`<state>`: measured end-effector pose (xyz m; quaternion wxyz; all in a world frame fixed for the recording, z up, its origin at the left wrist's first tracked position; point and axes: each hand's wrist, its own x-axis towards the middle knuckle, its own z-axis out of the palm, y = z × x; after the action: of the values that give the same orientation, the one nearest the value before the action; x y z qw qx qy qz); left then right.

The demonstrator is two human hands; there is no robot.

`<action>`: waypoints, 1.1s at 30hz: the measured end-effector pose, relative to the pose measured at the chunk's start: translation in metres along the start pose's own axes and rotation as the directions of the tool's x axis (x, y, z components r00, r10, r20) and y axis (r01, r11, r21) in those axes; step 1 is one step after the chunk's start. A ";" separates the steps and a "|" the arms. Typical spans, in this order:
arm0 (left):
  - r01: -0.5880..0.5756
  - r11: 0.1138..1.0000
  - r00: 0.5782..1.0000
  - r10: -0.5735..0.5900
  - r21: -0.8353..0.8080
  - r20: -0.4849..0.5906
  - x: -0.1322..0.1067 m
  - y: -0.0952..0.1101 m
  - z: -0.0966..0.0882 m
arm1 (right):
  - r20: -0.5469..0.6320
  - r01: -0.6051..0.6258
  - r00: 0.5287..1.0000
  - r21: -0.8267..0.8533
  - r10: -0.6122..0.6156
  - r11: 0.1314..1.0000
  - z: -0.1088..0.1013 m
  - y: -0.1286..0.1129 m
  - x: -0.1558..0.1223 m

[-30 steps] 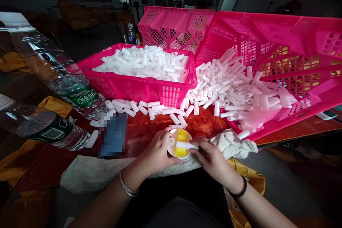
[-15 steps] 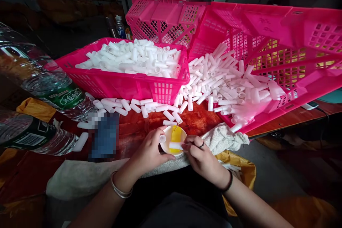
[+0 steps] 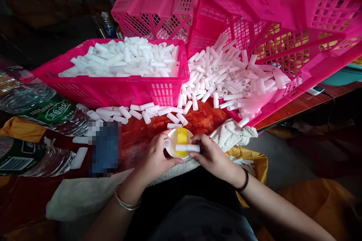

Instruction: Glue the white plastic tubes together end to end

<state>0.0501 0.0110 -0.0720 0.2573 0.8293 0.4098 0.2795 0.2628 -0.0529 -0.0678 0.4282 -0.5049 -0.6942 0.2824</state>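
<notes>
My left hand (image 3: 155,154) curls round the left side of a small white bowl (image 3: 172,138) and pins a short white tube (image 3: 167,143) between its fingers, the open end facing me. Yellow liquid (image 3: 183,135) lies in the bowl, and a thin stick (image 3: 181,126) leans out at its far side. My right hand (image 3: 210,154) is closed on another white plastic tube (image 3: 186,148), held level between thumb and fingers over the bowl's near part. The bowl hides some of my left fingertips.
A pink basket (image 3: 127,94) heaped with white tubes stands behind; a tipped pink crate (image 3: 271,7) spills more tubes (image 3: 223,71) at right. Loose tubes lie before them. Water bottles (image 3: 53,109) stand left beside a blurred dark object (image 3: 104,148). A towel (image 3: 234,135) lies at the table edge.
The tube in my right hand is now more exposed, and my right fingers have shifted behind and below it. My left hand keeps its hold on the bowl. The view has shifted slightly.
</notes>
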 end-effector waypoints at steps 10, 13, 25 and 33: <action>-0.038 0.999 0.999 0.037 0.017 0.040 0.003 0.000 -0.002 | 0.089 0.473 0.879 -0.273 -0.467 0.838 -0.007 0.011 0.003; -0.129 0.987 0.992 0.128 0.100 0.012 0.003 0.004 -0.011 | -0.121 0.275 0.954 -0.011 -0.275 0.961 -0.005 0.005 0.007; -0.377 0.732 0.914 0.395 0.567 0.098 0.007 0.045 -0.050 | -0.033 -0.163 0.983 0.313 0.182 0.936 -0.026 -0.045 0.011; -0.393 0.872 0.913 0.407 0.292 0.012 0.000 0.056 -0.046 | -0.045 -0.119 0.989 0.295 0.138 0.948 -0.040 -0.058 0.004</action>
<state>0.0490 -0.0094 -0.0023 0.0599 0.9173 0.2721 0.2846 0.2706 -0.0699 0.0005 0.5011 -0.4892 -0.5964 0.3924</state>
